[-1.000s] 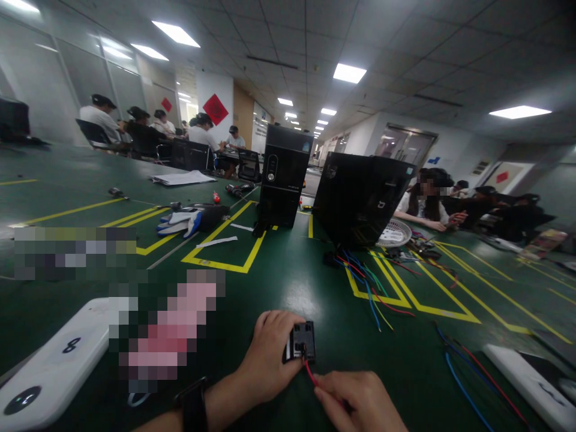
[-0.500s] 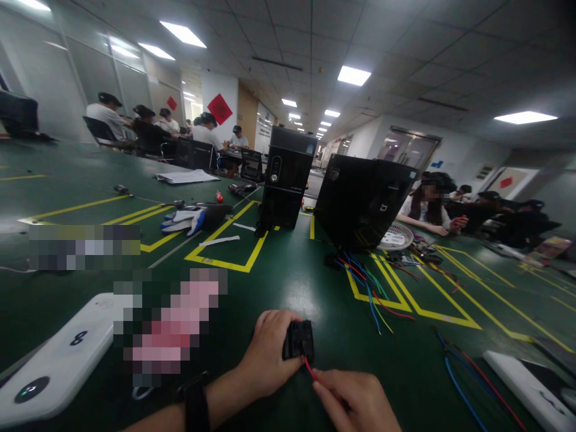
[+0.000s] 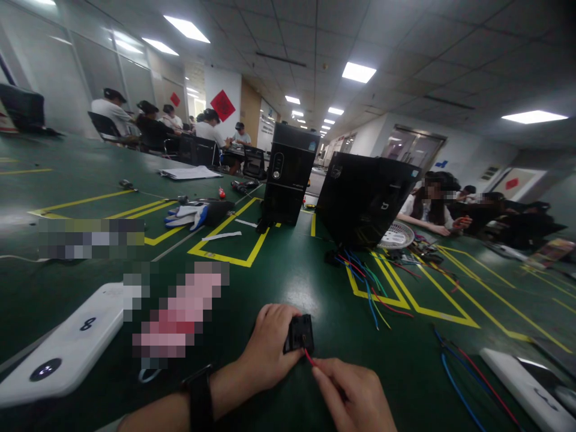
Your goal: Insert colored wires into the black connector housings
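At the bottom centre of the frame, the left hand (image 3: 269,351) was curled around a small black switch block (image 3: 299,333), gripping it by its left side and holding it just above the green tabletop (image 3: 292,282). The right hand (image 3: 355,399), at the lower right of centre, had its thumb and forefinger pinched shut on a thin red wire (image 3: 309,357) whose far end met the underside of the block. A dark wristwatch (image 3: 198,399) sat on the left wrist. Farther up the frame, near the middle, a loose bundle of coloured wires (image 3: 369,282) lay across yellow floor-style markings, in front of two black computer cases (image 3: 290,174). At the lower left lay a white device (image 3: 67,354), and other people sat at the far edges.
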A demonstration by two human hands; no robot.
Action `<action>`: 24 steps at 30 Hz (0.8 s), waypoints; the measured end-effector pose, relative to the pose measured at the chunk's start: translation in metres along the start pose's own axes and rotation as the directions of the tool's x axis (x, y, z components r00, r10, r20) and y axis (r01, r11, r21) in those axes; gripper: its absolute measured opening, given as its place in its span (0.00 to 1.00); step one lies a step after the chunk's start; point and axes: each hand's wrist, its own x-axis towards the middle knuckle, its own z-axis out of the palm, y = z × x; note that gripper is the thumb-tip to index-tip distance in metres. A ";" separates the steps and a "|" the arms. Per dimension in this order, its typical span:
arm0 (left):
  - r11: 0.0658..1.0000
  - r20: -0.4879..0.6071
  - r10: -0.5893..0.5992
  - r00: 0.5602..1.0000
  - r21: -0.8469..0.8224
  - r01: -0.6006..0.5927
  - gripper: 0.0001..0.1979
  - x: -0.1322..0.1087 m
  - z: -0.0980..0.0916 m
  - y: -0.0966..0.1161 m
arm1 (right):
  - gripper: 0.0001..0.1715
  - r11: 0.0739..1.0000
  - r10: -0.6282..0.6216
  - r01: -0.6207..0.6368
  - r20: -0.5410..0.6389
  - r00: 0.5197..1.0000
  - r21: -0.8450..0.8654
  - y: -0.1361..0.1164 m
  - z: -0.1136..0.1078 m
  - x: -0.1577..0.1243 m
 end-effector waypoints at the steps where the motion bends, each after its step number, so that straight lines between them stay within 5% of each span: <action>1: 1.000 0.001 -0.001 1.000 -0.001 0.001 0.18 0.000 0.000 0.000 | 0.15 0.999 -0.036 0.036 0.023 0.999 -0.006 0.000 0.001 0.000; 6: 0.999 0.011 -0.030 0.999 -0.014 0.030 0.18 0.001 0.000 0.000 | 0.15 0.993 -0.007 0.027 0.168 0.986 -0.113 0.002 -0.009 0.003; 12: 1.000 -0.008 0.020 1.000 0.013 -0.020 0.16 -0.001 0.000 0.000 | 0.15 0.981 0.125 -0.113 0.063 0.990 -0.161 0.003 -0.019 0.002; 19: 1.000 -0.019 0.026 0.999 0.007 -0.026 0.16 -0.001 0.002 0.001 | 0.16 0.993 -0.045 0.044 -0.002 0.999 -0.109 0.002 -0.005 -0.001; 24: 1.000 -0.022 0.003 1.000 -0.007 -0.003 0.17 -0.001 0.001 -0.001 | 0.14 0.985 -0.072 0.097 0.167 0.983 -0.146 0.002 -0.010 0.002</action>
